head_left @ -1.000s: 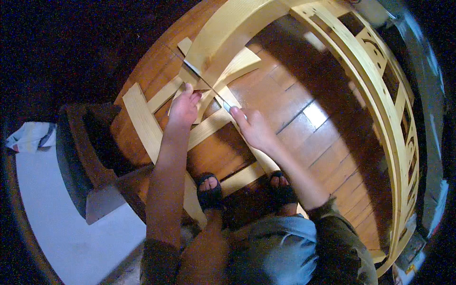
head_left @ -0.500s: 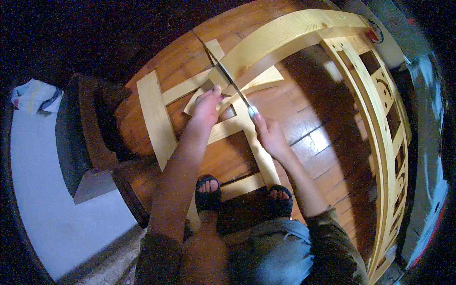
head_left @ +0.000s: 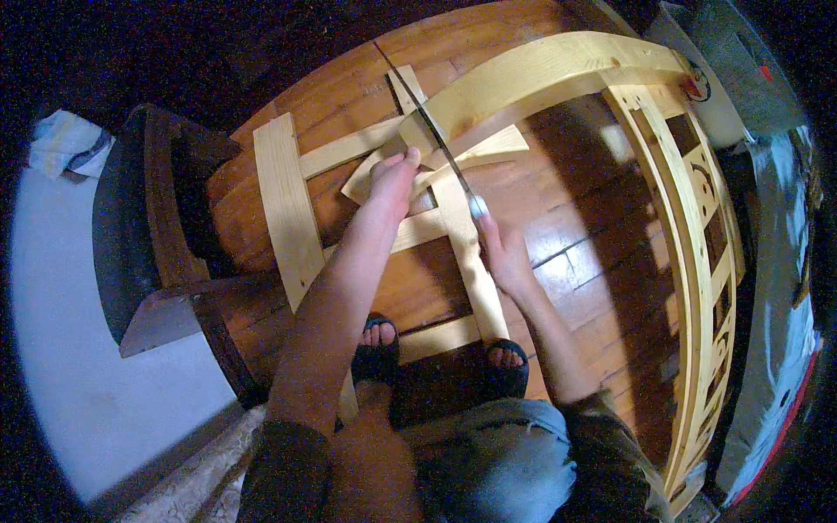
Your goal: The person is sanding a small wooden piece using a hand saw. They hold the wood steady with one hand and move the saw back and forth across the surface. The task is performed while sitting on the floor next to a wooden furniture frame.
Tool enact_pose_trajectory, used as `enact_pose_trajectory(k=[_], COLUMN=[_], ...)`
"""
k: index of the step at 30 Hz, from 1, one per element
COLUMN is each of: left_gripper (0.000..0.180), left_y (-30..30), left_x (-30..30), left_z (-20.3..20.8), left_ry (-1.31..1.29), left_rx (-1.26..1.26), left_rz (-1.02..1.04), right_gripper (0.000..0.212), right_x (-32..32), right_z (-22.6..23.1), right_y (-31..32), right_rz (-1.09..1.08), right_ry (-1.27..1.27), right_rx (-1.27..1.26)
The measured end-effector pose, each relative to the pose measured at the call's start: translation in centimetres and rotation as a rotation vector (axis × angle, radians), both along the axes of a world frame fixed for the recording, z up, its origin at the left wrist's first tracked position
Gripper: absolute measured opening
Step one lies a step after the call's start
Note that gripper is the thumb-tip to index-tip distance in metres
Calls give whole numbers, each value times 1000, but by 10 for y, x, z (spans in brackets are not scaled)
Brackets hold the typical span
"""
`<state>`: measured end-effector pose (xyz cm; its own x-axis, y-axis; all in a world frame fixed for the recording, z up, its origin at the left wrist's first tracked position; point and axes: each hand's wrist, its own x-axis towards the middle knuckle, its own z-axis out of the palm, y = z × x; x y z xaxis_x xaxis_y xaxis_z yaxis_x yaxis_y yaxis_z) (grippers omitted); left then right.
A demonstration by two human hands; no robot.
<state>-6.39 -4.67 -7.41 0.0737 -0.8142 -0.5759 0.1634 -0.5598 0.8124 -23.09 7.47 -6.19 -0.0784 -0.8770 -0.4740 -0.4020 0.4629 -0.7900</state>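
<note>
A long, thin saw blade [head_left: 414, 96] lies across a pale wooden beam [head_left: 532, 80], close to its near left end. My right hand [head_left: 506, 257] is closed around the saw's light-coloured handle [head_left: 479, 207]. To the left of the blade, my left hand [head_left: 395, 180] grips the short end of the beam [head_left: 415, 138], thumb on top and the other fingers mostly hidden. Beneath the hands, flat pale boards form a ladder-like wooden frame [head_left: 281, 192] on the floor. A loose board [head_left: 359, 181] sticks out under my left hand.
The beam joins a tall slatted wooden panel [head_left: 667, 209] on the right. A dark wooden chair-like piece [head_left: 170, 196] stands at the left beside a white surface [head_left: 57, 288] with a cloth [head_left: 70, 144] on it. My sandalled feet [head_left: 377, 344] are by the frame, on tiled floor [head_left: 558, 205].
The whole view has shifted slightly. The saw has moved little against the beam and still crosses it near the end. Both hands keep their holds.
</note>
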Motion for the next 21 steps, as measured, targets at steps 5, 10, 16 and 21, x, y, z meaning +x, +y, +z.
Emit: enact_pose_trajectory(k=[5, 10, 16, 21], left_gripper=[41, 36, 32, 33], left_y=[-3, 1, 1, -1], left_x=[0, 4, -8, 6], left_z=[-2, -3, 4, -5], left_ry=[7, 12, 4, 18], left_rx=[-52, 4, 40, -27], left_rz=[5, 32, 31, 50], right_gripper=[41, 42, 46, 46], right_x=[-14, -34, 1, 0], right_z=[-33, -19, -5, 11], right_y=[43, 133, -10, 43], right_rz=[-64, -93, 6, -70], right_ry=[-80, -115, 36, -111], right_rx=[-283, -61, -173, -127])
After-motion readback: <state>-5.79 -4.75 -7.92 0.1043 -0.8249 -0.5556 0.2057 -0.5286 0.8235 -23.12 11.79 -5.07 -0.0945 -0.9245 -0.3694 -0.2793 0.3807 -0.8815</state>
